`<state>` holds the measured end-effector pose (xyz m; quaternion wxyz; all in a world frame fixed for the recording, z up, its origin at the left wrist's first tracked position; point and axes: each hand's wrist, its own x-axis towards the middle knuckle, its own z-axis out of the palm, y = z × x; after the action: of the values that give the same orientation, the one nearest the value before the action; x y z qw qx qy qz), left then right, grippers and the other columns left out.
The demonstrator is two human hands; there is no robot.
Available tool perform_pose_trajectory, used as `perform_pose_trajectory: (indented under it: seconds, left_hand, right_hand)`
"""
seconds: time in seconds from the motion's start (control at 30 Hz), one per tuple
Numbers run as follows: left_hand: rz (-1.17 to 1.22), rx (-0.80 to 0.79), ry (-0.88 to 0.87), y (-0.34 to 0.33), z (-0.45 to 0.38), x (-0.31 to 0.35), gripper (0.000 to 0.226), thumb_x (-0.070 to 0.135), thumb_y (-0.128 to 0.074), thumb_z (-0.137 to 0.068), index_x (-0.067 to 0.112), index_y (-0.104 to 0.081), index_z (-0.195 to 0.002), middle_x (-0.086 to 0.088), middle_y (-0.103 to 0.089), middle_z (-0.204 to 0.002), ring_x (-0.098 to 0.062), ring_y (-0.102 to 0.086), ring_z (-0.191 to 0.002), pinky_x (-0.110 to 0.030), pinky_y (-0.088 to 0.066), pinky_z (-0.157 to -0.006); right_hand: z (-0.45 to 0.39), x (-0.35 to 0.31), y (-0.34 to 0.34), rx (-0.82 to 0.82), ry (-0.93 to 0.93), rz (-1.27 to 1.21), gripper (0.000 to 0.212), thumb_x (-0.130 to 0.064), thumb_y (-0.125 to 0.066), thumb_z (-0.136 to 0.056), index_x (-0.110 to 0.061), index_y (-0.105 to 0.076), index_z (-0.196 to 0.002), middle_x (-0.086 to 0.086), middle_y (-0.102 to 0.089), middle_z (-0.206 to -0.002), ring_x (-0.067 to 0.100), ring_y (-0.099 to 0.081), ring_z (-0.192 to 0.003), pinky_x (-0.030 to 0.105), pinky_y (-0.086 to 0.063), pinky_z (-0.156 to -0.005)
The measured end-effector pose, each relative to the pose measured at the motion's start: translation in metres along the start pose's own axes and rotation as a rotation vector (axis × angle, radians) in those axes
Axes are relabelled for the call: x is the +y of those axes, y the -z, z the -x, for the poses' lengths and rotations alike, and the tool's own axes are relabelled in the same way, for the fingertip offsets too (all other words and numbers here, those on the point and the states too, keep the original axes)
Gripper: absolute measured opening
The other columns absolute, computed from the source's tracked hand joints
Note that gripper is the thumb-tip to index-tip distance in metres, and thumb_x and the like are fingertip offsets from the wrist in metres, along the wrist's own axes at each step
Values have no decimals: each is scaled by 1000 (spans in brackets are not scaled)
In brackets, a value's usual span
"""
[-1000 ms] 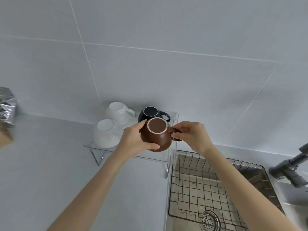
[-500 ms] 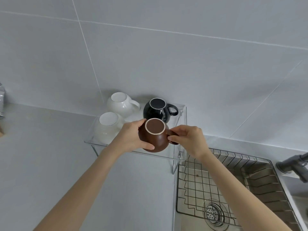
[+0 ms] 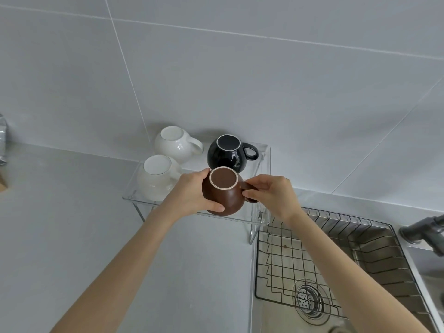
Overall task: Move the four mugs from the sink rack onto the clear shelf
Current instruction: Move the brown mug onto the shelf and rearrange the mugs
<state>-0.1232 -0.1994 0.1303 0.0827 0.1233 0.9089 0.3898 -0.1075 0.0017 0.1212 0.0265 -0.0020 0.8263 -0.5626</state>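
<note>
An upside-down brown mug [image 3: 224, 192] sits at the front right of the clear shelf [image 3: 260, 207]. My left hand [image 3: 192, 195] wraps its left side and my right hand [image 3: 271, 195] pinches its handle. Behind it stands an upside-down black mug [image 3: 228, 153] with its handle to the right. Two upside-down white mugs fill the shelf's left half, one at the back [image 3: 176, 143] and one at the front [image 3: 156, 177]. The wire sink rack [image 3: 360, 255] at the lower right holds no mugs.
A grey faucet [image 3: 422, 228] juts in at the right edge above the sink. The sink drain [image 3: 307, 299] shows under the rack. A silver foil bag [image 3: 3, 138] stands at the far left on the grey counter [image 3: 60, 236]. A tiled wall rises behind the shelf.
Both hands have carried the brown mug slightly down and forward onto the shelf's front right. The view has tilted, so the shelf sits lower in frame.
</note>
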Motion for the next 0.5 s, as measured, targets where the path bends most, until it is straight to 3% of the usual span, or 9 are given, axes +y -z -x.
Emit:
perform_pose_trajectory:
  seconds: [0.13, 0.3, 0.43, 0.5]
  left_hand:
    - [-8, -1, 7, 0, 1, 3, 66, 23, -87, -49, 13, -56, -107, -4, -68, -103, -22, -61, -96, -37, -49, -87]
    - [-42, -30, 33, 1, 0, 5, 59, 24, -87, -50, 14, -56, -100, -2, -67, -94, -20, -59, -87, -28, -45, -72]
    - [-46, -42, 40, 2, 2, 10, 62, 21, -86, -53, 14, -53, -106, 2, -61, -93, -19, -57, -92, -24, -40, -73]
    - [-50, -85, 42, 5, 1, 13, 62, 22, -85, -55, 17, -52, -107, 7, -56, -93, -15, -53, -92, -23, -38, -73]
  right_hand:
    - [-1, 0, 1, 3, -6, -12, 19, 2, -71, -70, -7, -69, -87, 8, -72, -82, 12, -69, -66, 24, -60, -73]
    - [-1, 0, 2, -12, -12, -2, 22, 3, -71, -70, -3, -68, -92, 6, -71, -82, 3, -68, -62, 15, -57, -67]
    - [-1, -1, 3, -10, -23, 28, 23, -1, -72, -71, -8, -69, -92, 7, -73, -86, 7, -69, -70, 19, -59, -74]
    - [-1, -3, 7, -49, -33, 60, 21, -6, -73, -72, -13, -69, -92, 4, -73, -86, 3, -69, -70, 14, -56, -73]
